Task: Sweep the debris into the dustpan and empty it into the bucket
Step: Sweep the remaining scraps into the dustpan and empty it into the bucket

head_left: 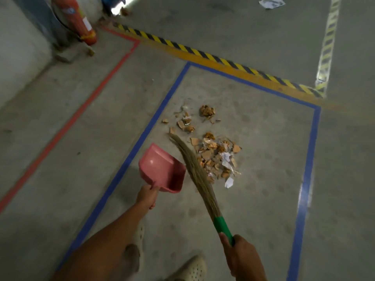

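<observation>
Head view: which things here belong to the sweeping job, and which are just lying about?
Job: broom, held by the right hand; pink dustpan, held by the left hand; debris pile.
Lying about: fire extinguisher; crumpled paper.

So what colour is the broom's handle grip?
Green, seen in the head view.

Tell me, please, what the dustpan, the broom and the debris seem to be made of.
Dustpan: pink plastic, by its smooth moulded shell with a soft sheen.
Broom: dry straw-like fibres, tan, bound into a green grip, probably plastic or tape.
Debris: flat orange-brown shards, perhaps cardboard or clay, with crumpled white paper; blur leaves it open.
</observation>
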The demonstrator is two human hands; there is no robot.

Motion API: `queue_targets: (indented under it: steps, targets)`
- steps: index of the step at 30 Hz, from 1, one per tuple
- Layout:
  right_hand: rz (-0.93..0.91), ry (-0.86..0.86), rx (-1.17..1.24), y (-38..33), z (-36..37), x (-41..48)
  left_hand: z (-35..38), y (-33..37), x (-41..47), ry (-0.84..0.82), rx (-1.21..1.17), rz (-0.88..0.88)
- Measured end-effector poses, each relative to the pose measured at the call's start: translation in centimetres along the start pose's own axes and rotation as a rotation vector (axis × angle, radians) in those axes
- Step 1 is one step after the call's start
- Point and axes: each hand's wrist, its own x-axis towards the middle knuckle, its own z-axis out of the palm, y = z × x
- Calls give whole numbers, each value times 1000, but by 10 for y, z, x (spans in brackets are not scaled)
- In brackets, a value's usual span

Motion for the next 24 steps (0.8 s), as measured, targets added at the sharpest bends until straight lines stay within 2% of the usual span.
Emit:
queue_targets:
  steps: [7,15,21,24]
  targets:
    - [-37,23,86,-50,33,159,-10,12,162,-41,58,41]
    - [-80,-9,160,-165,109,331,-22,29,342,-108,79,110]
    - [-72,-32,218,-236,155,422,-41,21,420,-110,126,120]
    - [-43,-55,229,-254,174,452,-50,14,446,-109,140,58]
